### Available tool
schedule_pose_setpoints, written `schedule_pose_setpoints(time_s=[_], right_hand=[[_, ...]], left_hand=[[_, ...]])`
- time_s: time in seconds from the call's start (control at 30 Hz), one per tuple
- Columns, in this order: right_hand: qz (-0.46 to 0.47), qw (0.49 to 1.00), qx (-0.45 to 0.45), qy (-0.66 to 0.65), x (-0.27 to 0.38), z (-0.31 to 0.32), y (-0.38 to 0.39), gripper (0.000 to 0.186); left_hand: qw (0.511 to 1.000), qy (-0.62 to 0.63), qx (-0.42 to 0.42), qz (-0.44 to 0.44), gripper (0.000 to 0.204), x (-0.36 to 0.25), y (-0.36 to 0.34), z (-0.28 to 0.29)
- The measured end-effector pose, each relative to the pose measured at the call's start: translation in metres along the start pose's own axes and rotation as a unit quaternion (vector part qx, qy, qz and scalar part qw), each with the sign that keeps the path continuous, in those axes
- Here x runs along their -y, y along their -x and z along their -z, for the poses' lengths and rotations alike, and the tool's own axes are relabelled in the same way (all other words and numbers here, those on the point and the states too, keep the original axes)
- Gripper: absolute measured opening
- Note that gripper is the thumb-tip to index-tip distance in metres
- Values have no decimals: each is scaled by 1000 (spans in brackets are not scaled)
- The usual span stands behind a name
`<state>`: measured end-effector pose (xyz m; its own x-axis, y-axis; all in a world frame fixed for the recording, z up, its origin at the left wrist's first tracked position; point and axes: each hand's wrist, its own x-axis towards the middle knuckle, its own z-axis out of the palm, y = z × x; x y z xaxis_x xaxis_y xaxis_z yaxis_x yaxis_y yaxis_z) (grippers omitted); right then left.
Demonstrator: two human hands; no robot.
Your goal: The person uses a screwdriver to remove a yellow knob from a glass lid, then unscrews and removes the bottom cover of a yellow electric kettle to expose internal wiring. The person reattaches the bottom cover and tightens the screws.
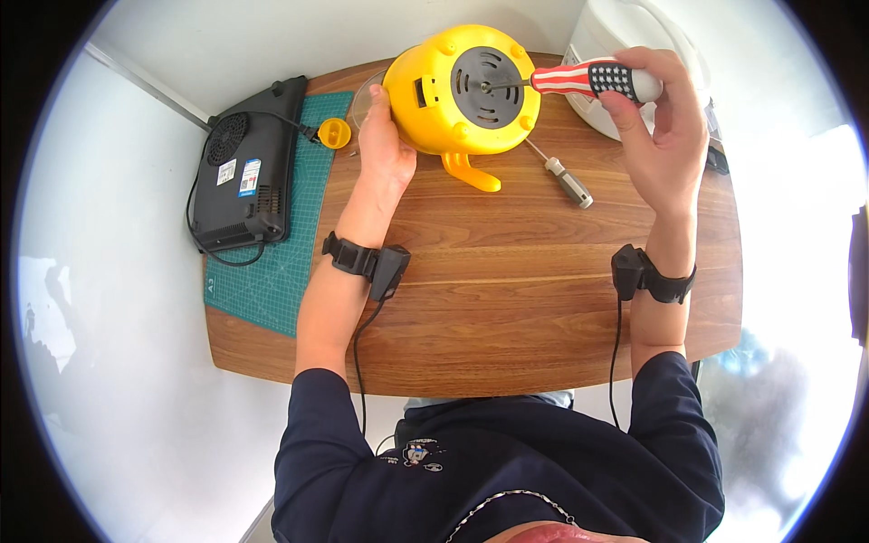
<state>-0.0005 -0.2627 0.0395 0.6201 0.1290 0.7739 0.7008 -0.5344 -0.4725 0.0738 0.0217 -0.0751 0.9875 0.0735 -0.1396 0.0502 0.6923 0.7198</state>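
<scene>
A rounded yellow appliance with a handle (471,174) is tipped so that its underside faces me, showing a dark slotted round plate (493,104) and small yellow feet. My left hand (384,140) grips its left side, the fingers mostly hidden behind the body. In my right hand (665,127) is a screwdriver (579,80) with a red-and-white striped, star-patterned handle. Its shaft points left, and the tip meets the middle of the dark plate. Below the appliance, a second screwdriver (570,184) with a grey handle lies on the wooden table (507,290).
On the left, a black flat appliance (240,181) with a fan grille and cord rests on a green cutting mat (262,290). A small yellow round part (334,133) sits beside it. At the back right stands a white container-like thing (597,36). Cables run from both my wrist straps.
</scene>
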Motion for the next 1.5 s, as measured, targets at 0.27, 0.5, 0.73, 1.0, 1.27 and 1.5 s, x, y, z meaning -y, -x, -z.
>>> schedule_pose_setpoints(time_s=[0.27,0.5,0.73,1.0,1.27,1.5], right_hand=[[4,1000,9,-14,12,-7,-3,54],[-66,989,-27,128,-6,0,2,47],[-38,998,30,46,-1,12,0,42],[-24,979,-34,200,6,-6,1,41],[-99,988,17,120,8,7,1,34],[-41,996,-5,81,5,-1,0,42]], left_hand=[[1000,1,-6,1,45,4,1,-2],[1000,-9,-2,1,46,4,-4,3],[999,9,-2,-32,43,5,-1,1],[999,13,-7,-32,44,6,-1,1],[999,-18,-21,-22,42,2,6,-6],[1000,-17,-7,-7,43,2,3,-4]])
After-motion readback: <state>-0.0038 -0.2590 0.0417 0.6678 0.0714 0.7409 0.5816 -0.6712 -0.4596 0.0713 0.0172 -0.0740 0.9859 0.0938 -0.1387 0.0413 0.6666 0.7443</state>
